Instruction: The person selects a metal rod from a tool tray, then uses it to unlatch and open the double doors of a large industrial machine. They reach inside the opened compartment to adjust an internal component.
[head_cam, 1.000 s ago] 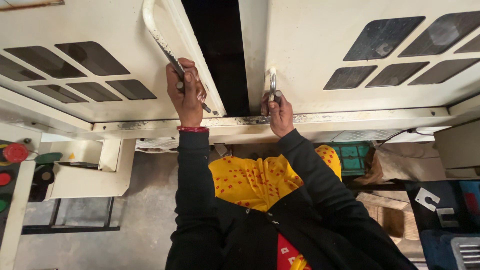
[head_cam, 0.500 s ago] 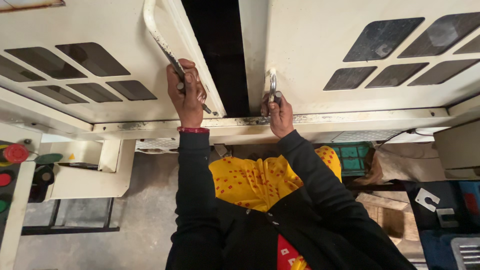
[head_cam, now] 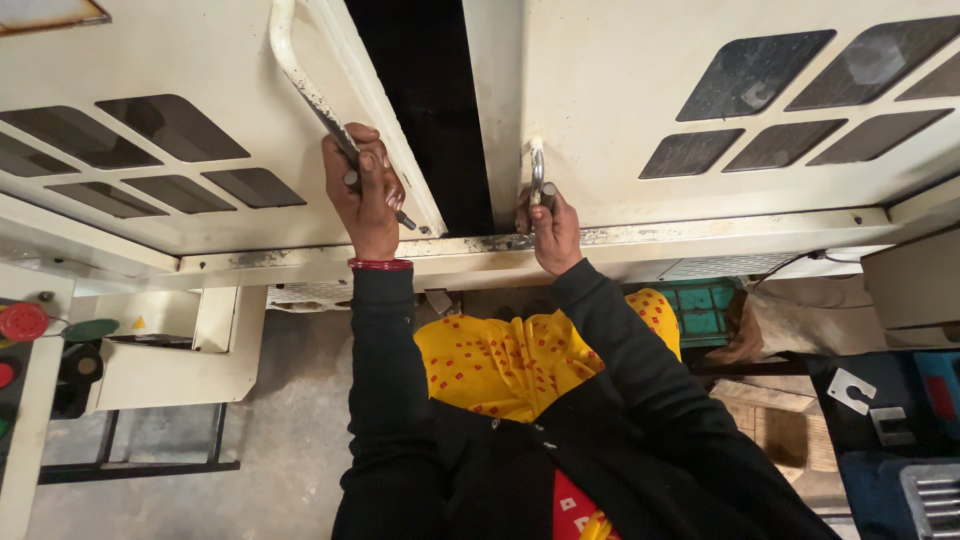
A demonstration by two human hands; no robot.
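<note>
Both hands are clamped on door handles, left hand (head_cam: 365, 190) wrapped round the long worn bar handle (head_cam: 305, 85) slanting up-left, right hand (head_cam: 548, 225) gripping the short upright handle (head_cam: 537, 170) across the dark gap (head_cam: 425, 110).

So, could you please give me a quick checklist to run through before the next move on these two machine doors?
1. Left hand wrapped around the left door handle: ok.
2. Right hand gripping the small right door handle: ok.
3. Fingers out of the dark gap between the doors: ok.
4. Bottom rail free of objects: ok, only grime shows.
5. Inside of the machine clear: cannot tell, too dark.
</note>
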